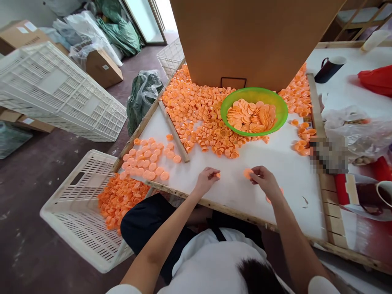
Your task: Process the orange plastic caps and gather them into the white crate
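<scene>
The person sits at the near edge of the white counter [269, 163], both hands over its bare middle. The left hand [206, 179] is curled, fingertips pinching a small orange cap [218, 175] just above the surface. The right hand [265, 181] is closed around a flat orange disc [247, 173], held at its fingertips; the two hands are near each other but apart.

Beyond the hands lies a large heap of orange caps [199, 118], spread up to a tall cardboard box [251, 36]. A green bowl [283, 110] filled with orange discs rests on the heap's right part. A wooden strip [174, 131] separates the heap from a smaller group of caps [147, 161] laid flat at the counter's left corner.

Beside the counter, on the floor, a white plastic crate [76, 220] holds more caps. A dark mug [329, 68] stands at the far right.
</scene>
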The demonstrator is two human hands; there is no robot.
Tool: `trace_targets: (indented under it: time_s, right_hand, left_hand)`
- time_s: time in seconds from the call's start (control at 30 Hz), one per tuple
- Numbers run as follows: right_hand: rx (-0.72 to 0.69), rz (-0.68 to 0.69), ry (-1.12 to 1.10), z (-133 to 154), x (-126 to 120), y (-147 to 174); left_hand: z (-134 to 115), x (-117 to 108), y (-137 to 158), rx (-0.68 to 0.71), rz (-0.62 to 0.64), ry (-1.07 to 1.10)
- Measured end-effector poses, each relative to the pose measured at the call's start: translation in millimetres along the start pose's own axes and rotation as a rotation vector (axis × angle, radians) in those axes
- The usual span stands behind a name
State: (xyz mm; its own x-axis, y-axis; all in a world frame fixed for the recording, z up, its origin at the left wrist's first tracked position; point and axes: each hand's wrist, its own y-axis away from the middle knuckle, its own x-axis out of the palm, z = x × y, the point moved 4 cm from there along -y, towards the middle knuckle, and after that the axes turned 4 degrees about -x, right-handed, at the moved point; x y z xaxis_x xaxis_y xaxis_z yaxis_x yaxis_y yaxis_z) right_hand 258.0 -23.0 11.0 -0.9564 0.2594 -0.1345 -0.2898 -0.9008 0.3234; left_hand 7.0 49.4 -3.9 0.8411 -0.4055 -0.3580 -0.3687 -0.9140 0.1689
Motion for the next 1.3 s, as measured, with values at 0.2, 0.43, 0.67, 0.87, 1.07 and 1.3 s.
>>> trace_targets:
  time_s: [0.2,0.43,0.67,0.87,1.07,1.3]
  right_hand:
    - [0.089,0.150,-0.124,-15,68,8]
    - [0.086,0.190,-0.066,-12,107,11]
    - [0.124,0.233,0.181,-11,122,-2]
    - [0.154,0.276,0.231,-13,124,-9]
    - [0.171,0.363,0.219,-8,122,-12]
    - [0.041,0.328,0.419,-1,121,-9]
  left_hand:
    - [-6,-1,19,0.064,-0.021,-0.232]
    - [5,-7,22,-0.204,-0.045,0.085]
    - [14,2,14,-0.366,0.006,0.250]
    - [11,1,7,-0.447,0.030,0.171]
    - [12,0,5,-0.493,0.063,0.233]
    - [12,1,3,-0.468,0.074,0.218]
